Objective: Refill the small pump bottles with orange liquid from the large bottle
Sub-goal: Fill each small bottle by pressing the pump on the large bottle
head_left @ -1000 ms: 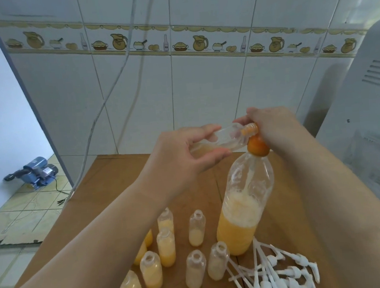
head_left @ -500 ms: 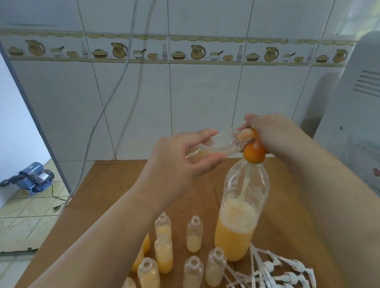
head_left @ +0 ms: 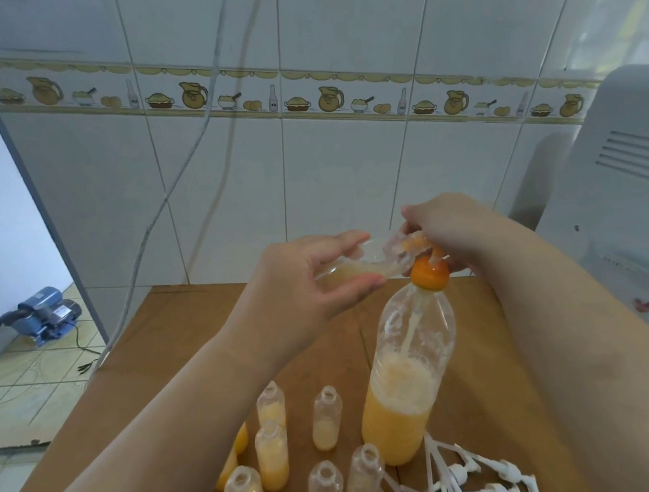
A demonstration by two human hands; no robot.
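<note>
We grip a small bottle [head_left: 359, 262] in our left hand [head_left: 303, 286], long axis near level, mouth rightward at the large bottle's orange cap [head_left: 429, 274]; our right hand [head_left: 462, 235] seems to pinch that junction.

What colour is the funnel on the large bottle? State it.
Orange: the funnel atop the large bottle, head view.

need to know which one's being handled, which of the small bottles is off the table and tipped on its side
The small bottle held sideways in the left hand, its mouth at the large bottle's orange funnel. All the others stand upright on the table.
</note>
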